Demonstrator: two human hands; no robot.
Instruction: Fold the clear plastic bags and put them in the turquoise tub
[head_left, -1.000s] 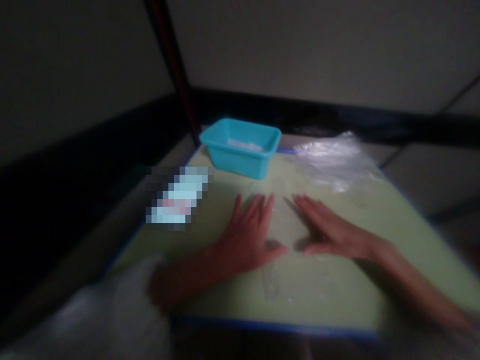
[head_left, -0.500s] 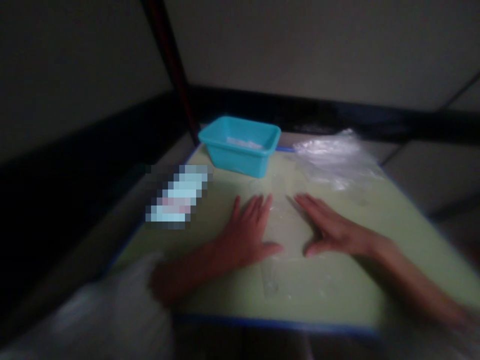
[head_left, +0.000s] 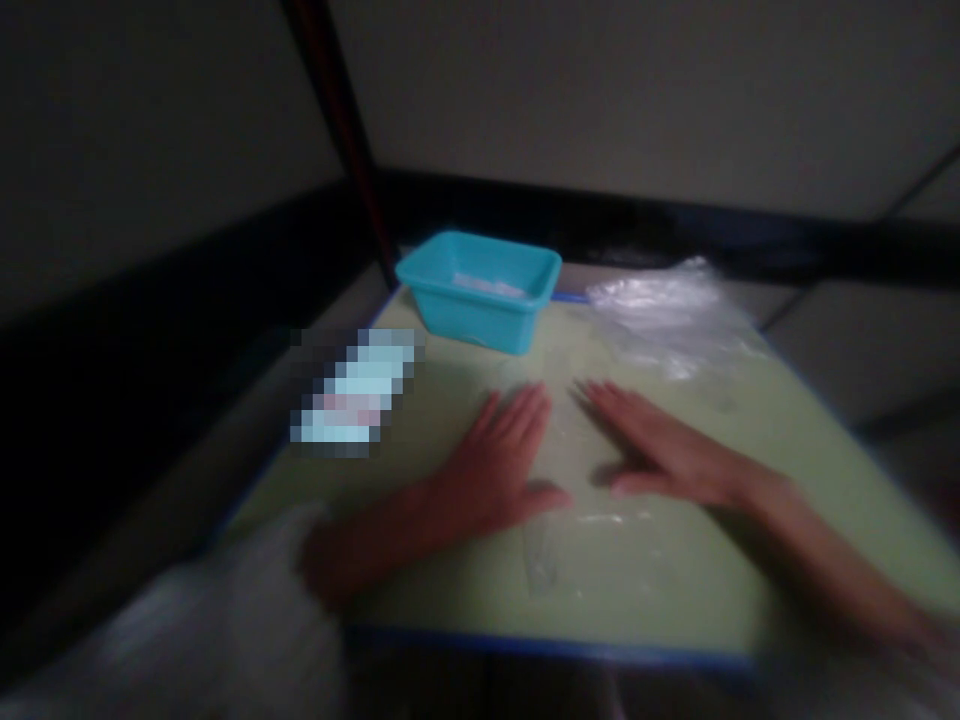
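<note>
A clear plastic bag (head_left: 592, 565) lies flat on the pale green table, its outline faint against the surface. My left hand (head_left: 499, 460) rests palm down at the bag's left side, thumb stretched over it and fingers pointing away from me. On the right side my right hand (head_left: 660, 450) is flat with straight fingers and the thumb apart, above or on the bag; whether it touches is hard to see. Neither hand grips anything. The bag's far end, between and beyond my fingertips, is hard to make out.
A turquoise plastic basin (head_left: 480, 315) stands at the table's back, with something pale inside. Right of it lies a crumpled heap of clear plastic (head_left: 675, 310). A pixelated bright rectangle (head_left: 360, 390) is at the left edge. The table (head_left: 795, 520) has a blue rim.
The fingers of my left hand have drawn closer together and its thumb reaches slightly further right. My right hand's fingertips have shifted a little left and away from me.
</note>
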